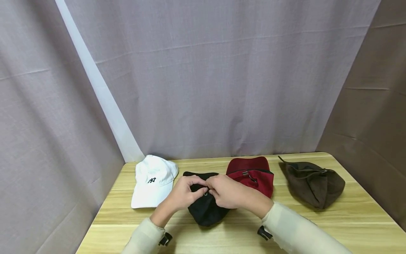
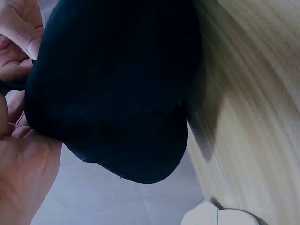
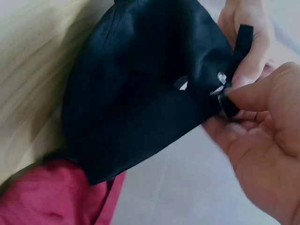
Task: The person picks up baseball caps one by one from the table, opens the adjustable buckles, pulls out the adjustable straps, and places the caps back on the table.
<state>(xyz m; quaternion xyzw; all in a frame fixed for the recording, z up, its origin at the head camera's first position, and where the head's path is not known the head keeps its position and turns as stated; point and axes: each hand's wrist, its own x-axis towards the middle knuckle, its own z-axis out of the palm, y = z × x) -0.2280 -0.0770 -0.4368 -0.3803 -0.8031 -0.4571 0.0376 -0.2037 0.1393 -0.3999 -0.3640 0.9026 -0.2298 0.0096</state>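
Observation:
A black cap (image 1: pixel 209 211) is at the middle of the table, with both hands at its back strap. My left hand (image 1: pixel 183 194) pinches the strap between thumb and fingers. My right hand (image 1: pixel 229 192) pinches it close by, thumb against the small metal buckle (image 3: pixel 218 90). In the right wrist view, a loose end of the black strap (image 3: pixel 243 43) sticks out beside the left hand. The cap's crown (image 2: pixel 117 61) fills much of the left wrist view and hides part of the fingers.
To the left lies a white cap (image 1: pixel 155 180) with a dark emblem. A red cap (image 1: pixel 250 165) lies just behind the right hand. Farther right is a brown cap (image 1: pixel 317 187). Grey curtains (image 1: pixel 206 88) hang behind the wooden table (image 1: pixel 358 211).

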